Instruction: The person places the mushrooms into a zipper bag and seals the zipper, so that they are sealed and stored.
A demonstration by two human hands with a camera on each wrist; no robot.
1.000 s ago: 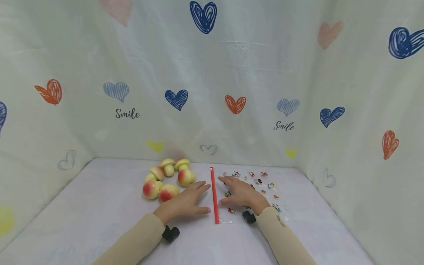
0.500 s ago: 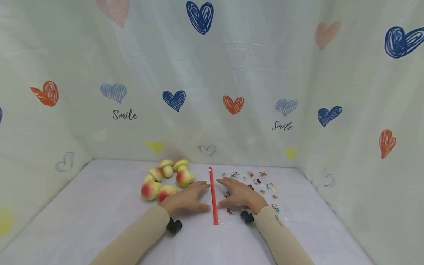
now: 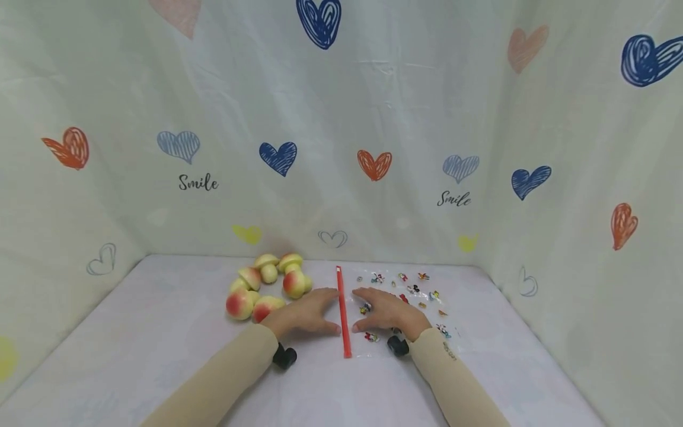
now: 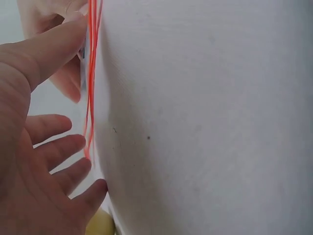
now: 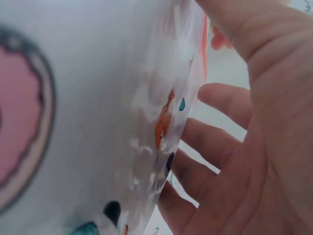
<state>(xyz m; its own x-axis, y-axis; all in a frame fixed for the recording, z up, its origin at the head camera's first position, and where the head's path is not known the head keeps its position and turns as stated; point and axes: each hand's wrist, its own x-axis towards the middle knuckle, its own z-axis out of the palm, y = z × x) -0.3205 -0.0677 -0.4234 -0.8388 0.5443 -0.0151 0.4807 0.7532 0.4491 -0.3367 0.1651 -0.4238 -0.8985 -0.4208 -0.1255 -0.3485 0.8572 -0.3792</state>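
Observation:
A clear plastic zip bag with small cartoon prints lies flat on the table, its red zip strip along the left edge. My left hand is just left of the strip, fingers spread and relaxed, holding nothing. In the left wrist view the left thumb overlaps the red strip; I cannot tell whether it touches. Over the bag's left part is my right hand, its fingers loosely spread with nothing in them. The right wrist view shows those fingers by the printed plastic, contact unclear.
Several yellow mushroom-shaped objects with red patches form a rough ring behind and left of my left hand. The white table ends at a curtain printed with hearts and "Smile". A black wrist camera sits under each wrist.
My left hand has shifted slightly right, bringing its thumb closer to the red strip. My right hand stays almost in place. The head view has moved a little.

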